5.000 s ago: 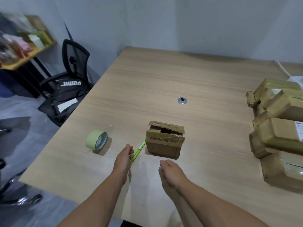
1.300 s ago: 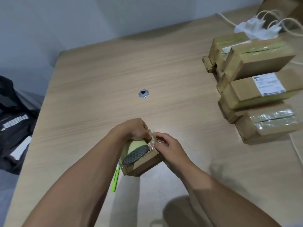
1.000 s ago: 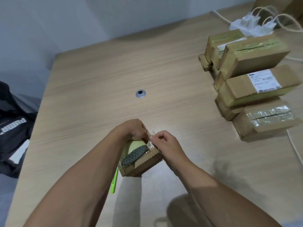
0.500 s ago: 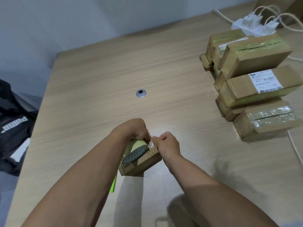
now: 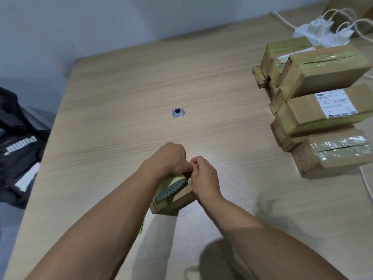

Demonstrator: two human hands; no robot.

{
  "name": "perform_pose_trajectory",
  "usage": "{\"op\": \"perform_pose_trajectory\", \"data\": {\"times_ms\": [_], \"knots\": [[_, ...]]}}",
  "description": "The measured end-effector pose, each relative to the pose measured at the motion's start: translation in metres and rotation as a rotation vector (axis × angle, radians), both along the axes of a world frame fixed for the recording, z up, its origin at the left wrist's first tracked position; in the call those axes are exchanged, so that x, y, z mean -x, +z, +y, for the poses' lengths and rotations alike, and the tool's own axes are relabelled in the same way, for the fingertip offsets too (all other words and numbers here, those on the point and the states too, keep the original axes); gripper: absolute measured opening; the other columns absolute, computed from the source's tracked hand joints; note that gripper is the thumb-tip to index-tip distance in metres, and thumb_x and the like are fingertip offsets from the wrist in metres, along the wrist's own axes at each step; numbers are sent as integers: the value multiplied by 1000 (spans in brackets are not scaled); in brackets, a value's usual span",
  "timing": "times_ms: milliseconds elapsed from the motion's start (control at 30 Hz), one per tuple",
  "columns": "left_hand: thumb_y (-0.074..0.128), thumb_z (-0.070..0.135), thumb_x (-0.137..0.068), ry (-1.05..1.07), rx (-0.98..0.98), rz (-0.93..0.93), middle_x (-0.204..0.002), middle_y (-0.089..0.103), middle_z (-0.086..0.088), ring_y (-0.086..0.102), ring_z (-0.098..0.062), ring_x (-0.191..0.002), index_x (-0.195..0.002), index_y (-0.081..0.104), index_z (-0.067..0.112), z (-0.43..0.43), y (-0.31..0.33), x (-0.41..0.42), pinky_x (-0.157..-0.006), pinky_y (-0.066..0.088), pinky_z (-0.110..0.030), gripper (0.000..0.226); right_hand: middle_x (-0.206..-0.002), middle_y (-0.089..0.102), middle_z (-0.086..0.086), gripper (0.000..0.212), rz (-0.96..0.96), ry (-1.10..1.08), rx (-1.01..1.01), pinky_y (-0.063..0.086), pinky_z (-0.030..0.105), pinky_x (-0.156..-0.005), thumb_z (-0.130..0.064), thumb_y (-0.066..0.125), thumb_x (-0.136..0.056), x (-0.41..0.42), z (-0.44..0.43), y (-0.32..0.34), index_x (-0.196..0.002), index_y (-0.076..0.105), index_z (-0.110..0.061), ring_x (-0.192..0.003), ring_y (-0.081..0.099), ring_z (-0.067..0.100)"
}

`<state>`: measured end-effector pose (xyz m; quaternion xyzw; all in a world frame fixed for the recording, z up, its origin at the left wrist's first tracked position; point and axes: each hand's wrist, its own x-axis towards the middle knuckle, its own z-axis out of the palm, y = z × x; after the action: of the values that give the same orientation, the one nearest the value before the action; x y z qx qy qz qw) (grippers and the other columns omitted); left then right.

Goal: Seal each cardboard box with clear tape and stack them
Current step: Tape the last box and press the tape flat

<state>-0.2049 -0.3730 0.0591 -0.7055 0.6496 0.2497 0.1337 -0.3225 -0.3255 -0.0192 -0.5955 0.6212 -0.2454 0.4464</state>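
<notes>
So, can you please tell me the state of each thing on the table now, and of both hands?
small box: on the table, under both hands.
tape roll: lying flat on the small box.
left hand: grips the tape roll.
right hand: pinches clear tape at the box's far edge.
stacked boxes: taped shut, piled at the right.
green pen: on the table, mostly hidden.
chargers: plugged in.

Pale wood table (image 5: 141, 87) against a plain bluish wall (image 5: 101, 17); grey floor (image 5: 8, 235) left.
</notes>
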Motion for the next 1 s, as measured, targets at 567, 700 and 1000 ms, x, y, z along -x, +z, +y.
{"op": "perform_pose_trajectory", "data": {"times_ms": [567,700,1000], "knots": [[56,65,-77,457,241,912,-69,61,-2,58,-13,-67,-79,67,14,111,0,-62,-64,41,-30,52,-138,50,-5,35,54,186,115,41,42,-105,-38,45,-105,-19,-9,13,-136,57,-25,-128,42,17],[64,53,-72,626,309,1100,-62,43,0,42,-15,-59,-63,54,14,123,-6,-68,-54,32,-24,42,-144,55,-1,40,-4,335,1,38,37,-111,-40,42,-107,-25,-5,6,-144,54,-27,-132,48,20],[61,58,-73,558,296,951,-61,48,-1,47,-15,-61,-60,55,15,137,-5,-87,-63,36,-31,46,-130,67,0,39,63,294,41,45,32,-101,-40,44,-107,-23,1,7,-144,53,-35,-120,59,23]]}}
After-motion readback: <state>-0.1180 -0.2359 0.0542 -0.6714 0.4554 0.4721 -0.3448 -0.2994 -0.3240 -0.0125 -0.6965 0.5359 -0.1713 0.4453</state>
